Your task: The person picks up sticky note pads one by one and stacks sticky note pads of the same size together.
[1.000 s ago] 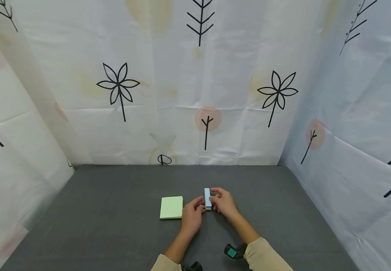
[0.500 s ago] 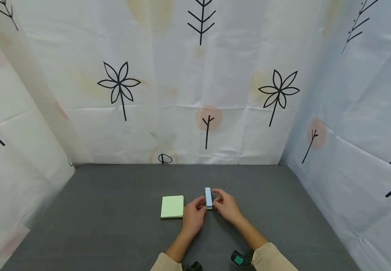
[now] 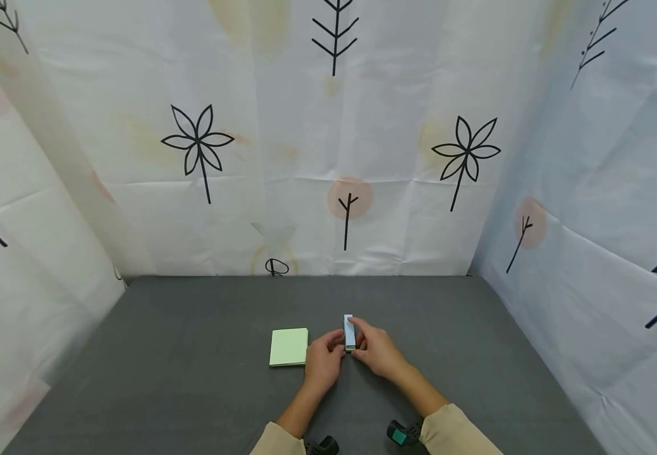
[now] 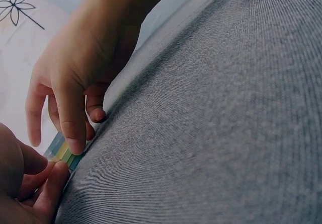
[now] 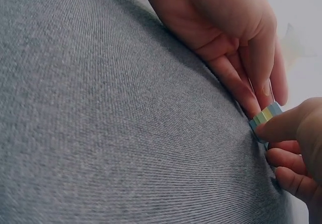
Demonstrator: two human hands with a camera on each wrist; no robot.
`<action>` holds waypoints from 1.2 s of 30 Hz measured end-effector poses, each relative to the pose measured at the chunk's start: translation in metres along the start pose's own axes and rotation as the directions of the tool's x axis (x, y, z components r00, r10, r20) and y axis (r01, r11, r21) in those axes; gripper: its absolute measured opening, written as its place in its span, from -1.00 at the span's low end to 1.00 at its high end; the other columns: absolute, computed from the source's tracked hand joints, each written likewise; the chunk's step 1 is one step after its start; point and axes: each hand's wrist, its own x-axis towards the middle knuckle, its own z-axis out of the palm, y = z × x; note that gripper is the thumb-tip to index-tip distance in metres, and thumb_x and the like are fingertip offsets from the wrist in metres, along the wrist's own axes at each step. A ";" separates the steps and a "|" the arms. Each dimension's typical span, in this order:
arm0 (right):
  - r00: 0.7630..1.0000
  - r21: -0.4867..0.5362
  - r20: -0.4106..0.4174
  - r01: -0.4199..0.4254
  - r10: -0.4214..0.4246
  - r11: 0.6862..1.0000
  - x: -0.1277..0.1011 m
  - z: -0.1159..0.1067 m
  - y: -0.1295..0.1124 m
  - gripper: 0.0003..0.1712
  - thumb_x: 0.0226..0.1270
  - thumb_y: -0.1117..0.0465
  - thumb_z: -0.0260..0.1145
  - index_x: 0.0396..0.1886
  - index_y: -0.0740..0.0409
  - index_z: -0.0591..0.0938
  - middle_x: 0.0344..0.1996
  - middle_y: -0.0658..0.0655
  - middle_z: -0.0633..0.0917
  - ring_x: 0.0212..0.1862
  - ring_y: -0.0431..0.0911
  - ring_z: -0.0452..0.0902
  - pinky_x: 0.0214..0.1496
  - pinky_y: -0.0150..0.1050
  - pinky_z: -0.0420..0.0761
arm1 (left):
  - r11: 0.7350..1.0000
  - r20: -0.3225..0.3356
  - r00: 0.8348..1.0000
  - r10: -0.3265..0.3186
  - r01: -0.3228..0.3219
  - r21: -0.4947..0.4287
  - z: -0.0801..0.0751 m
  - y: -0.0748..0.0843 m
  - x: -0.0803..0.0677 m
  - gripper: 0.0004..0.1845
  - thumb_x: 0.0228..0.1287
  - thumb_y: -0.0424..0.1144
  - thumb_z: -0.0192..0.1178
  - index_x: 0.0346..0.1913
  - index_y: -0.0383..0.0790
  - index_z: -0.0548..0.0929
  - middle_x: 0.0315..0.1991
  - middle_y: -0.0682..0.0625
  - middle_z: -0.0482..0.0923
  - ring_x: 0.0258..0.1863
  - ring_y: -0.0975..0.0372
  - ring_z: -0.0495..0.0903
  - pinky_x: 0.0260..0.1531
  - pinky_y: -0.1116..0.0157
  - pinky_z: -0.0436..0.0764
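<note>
A narrow multicoloured sticky-note pad (image 3: 349,331) stands on its edge on the grey table (image 3: 191,354), blue face up in the head view. My left hand (image 3: 335,345) pinches its near end from the left. My right hand (image 3: 359,335) grips it from the right, with the index finger along its top. In the left wrist view the right hand (image 4: 75,88) presses its thumb on the pad's striped edge (image 4: 61,152), and the left hand (image 4: 30,183) touches it from below. The right wrist view shows the left hand (image 5: 236,48) and the right hand (image 5: 294,148) meeting at the pad (image 5: 265,114).
A flat light-green sticky-note pad (image 3: 289,347) lies on the table just left of my left hand. Printed white curtains (image 3: 339,145) close off the back and both sides. Dark wrist devices (image 3: 399,435) show at the bottom edge.
My right hand's fingers have closed in a little onto the top of the upright pad. The pad, the left hand and the green pad stay where they were.
</note>
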 end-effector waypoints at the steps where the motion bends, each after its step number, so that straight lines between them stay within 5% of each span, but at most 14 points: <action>1: 1.000 -0.011 0.002 0.004 -0.004 1.000 0.001 0.000 0.000 -0.24 0.08 0.43 0.46 0.32 0.24 0.42 -0.47 -0.05 0.56 -0.49 -0.27 0.42 -0.42 -0.31 0.48 | 1.000 0.002 1.000 -0.002 0.002 -0.015 0.000 0.000 0.000 -0.70 0.21 -0.57 0.19 0.01 -0.45 0.65 -0.16 -0.18 0.70 -0.24 0.12 0.69 -0.35 0.36 0.62; 19: 0.996 -0.101 0.056 0.069 -0.064 0.993 0.006 -0.006 -0.004 -0.39 0.16 0.35 0.44 0.23 0.26 0.50 -0.51 -0.12 0.50 -0.52 -0.29 0.36 -0.43 -0.31 0.43 | 0.993 0.037 0.999 -0.012 0.016 -0.114 0.000 -0.001 0.002 -0.69 0.22 -0.66 0.07 0.01 -0.54 0.61 -0.16 -0.26 0.68 -0.26 0.10 0.70 -0.34 0.35 0.64; 36: 0.996 -0.118 0.051 0.077 -0.072 0.990 0.006 -0.002 0.001 -0.39 0.16 0.33 0.45 0.24 0.23 0.50 -0.52 -0.11 0.51 -0.50 -0.28 0.39 -0.42 -0.31 0.45 | 0.998 0.014 1.000 -0.016 0.017 -0.059 0.001 0.000 0.001 -0.71 0.24 -0.60 0.10 0.00 -0.47 0.65 -0.16 -0.20 0.70 -0.24 0.15 0.70 -0.33 0.41 0.61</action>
